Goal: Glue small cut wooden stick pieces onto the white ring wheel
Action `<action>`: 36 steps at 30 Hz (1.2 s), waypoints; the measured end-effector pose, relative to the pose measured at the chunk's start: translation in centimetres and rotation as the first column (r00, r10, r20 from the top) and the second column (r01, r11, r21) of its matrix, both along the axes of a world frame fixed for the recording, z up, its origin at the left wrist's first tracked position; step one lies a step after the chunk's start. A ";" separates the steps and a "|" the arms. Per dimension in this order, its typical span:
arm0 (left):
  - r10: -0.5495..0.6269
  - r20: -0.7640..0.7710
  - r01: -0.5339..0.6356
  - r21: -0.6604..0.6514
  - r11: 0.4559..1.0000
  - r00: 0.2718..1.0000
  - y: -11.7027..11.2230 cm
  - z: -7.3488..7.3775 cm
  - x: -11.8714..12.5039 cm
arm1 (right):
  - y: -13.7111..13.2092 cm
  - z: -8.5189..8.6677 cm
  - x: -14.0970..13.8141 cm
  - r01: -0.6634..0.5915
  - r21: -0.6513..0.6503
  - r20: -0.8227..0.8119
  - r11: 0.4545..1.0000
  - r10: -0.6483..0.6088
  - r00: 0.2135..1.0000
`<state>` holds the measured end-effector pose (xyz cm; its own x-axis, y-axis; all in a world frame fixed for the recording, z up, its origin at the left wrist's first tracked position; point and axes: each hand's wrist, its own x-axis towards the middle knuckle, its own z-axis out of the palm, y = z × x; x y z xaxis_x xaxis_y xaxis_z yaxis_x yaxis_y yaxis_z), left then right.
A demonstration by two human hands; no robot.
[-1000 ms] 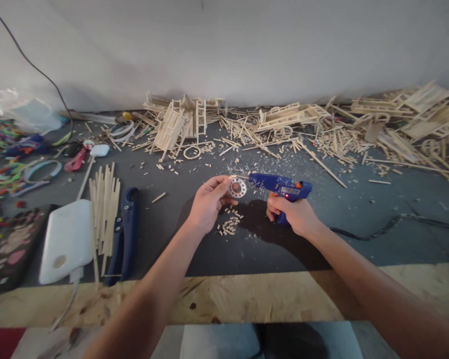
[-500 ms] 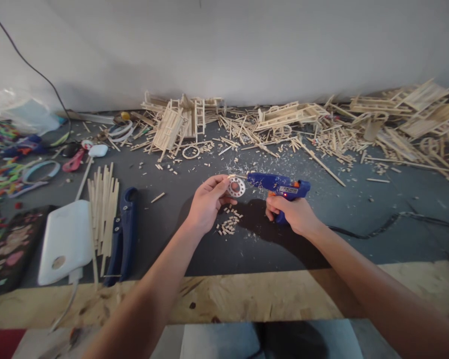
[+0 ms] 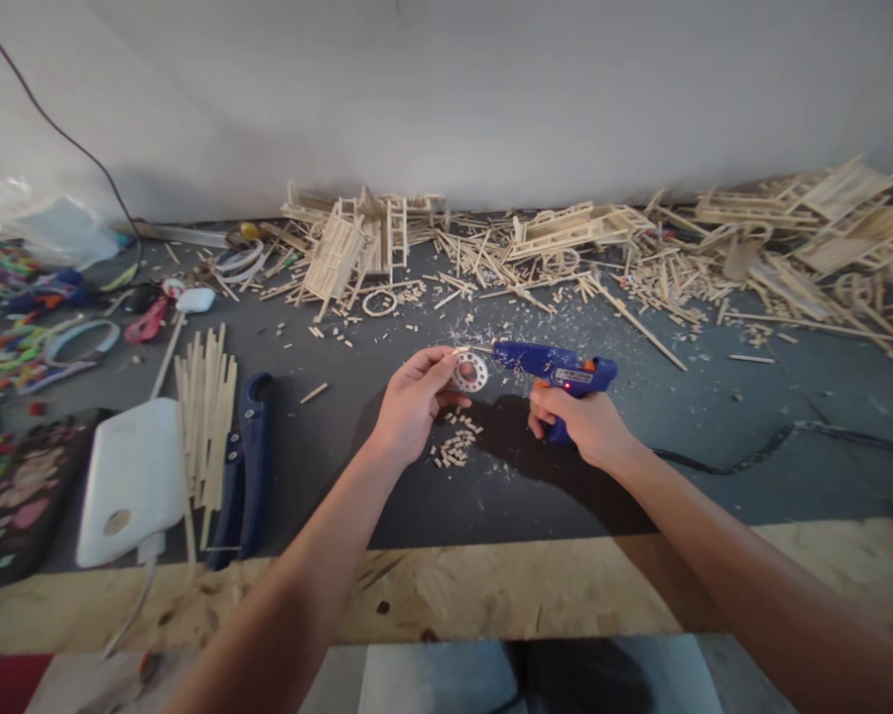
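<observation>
My left hand pinches a small round wooden ring with holes, holding it up above the dark mat. My right hand is wrapped round the handle of a blue hot glue gun, whose nozzle points left and touches the ring's right edge. A red light glows on the gun's body. A little heap of short cut wooden bits lies on the mat just below the ring.
A bundle of long wooden sticks, a blue cutter and a white slab lie to the left. Stick-built frames and scraps are heaped along the wall. The gun's black cord trails right. A plywood edge runs along the front.
Hands, ring and glue gun stay almost still; only the view shifts very slightly.
</observation>
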<state>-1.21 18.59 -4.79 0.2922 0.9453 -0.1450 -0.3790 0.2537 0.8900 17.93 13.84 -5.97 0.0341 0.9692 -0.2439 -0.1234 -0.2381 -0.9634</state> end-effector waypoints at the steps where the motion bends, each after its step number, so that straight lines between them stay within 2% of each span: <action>1: 0.000 0.001 0.000 0.001 1.000 1.000 0.0 0.0 0.0 | 0.0 -0.1 0.1 0.002 0.001 0.004 1.000 -0.002 1.000; 6: -0.007 0.001 0.007 0.008 1.000 1.000 0.0 -0.1 0.0 | 0.0 -0.6 0.5 0.033 0.026 0.014 0.999 -0.033 0.999; 10: -0.018 0.003 0.018 0.018 1.000 1.000 0.0 -0.1 0.0 | 0.3 -0.4 0.9 0.127 0.050 -0.019 0.991 -0.127 0.992; 15: 0.082 0.012 -0.083 0.043 0.996 0.997 0.1 -0.1 -0.1 | 0.8 0.9 1.6 0.248 0.010 -0.056 0.969 -0.248 0.967; 21: 0.142 0.012 -0.143 0.032 0.989 0.990 0.5 -0.2 -0.3 | 1.1 1.7 3.2 0.213 -0.079 -0.035 0.974 -0.216 0.976; 24: 0.230 0.014 -0.230 0.003 0.973 0.973 0.7 -0.4 -0.4 | 1.3 2.2 4.4 0.178 -0.116 -0.108 0.977 -0.190 0.976; 26: 0.285 0.029 -0.285 -0.016 0.958 0.958 0.9 -0.6 -0.4 | 1.4 2.5 5.1 0.171 -0.115 -0.096 0.979 -0.182 0.979; 29: 0.312 0.044 -0.311 -0.026 0.950 0.949 1.0 -0.7 -0.4 | 1.4 2.7 5.7 0.200 -0.130 0.053 0.971 -0.195 0.979; 32: 0.305 0.047 -0.304 -0.022 0.952 0.951 1.0 -0.7 -0.4 | 1.4 2.6 6.4 0.226 -0.145 0.270 0.963 -0.181 0.946; 34: 0.304 0.046 -0.303 -0.016 0.953 0.952 1.0 -0.7 -0.4 | 1.4 2.4 7.0 0.238 -0.117 0.470 0.964 -0.158 0.868; 36: 0.304 0.044 -0.304 -0.012 0.953 0.951 1.0 -0.7 -0.4 | 1.4 2.0 7.9 0.240 -0.062 0.669 0.969 -0.138 0.731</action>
<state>-1.56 19.56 -5.51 -0.0030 0.9897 -0.1431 -0.4785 0.1243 0.8693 25.82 15.28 -3.98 0.4131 0.8843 -0.2176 0.4688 -0.4113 -0.7817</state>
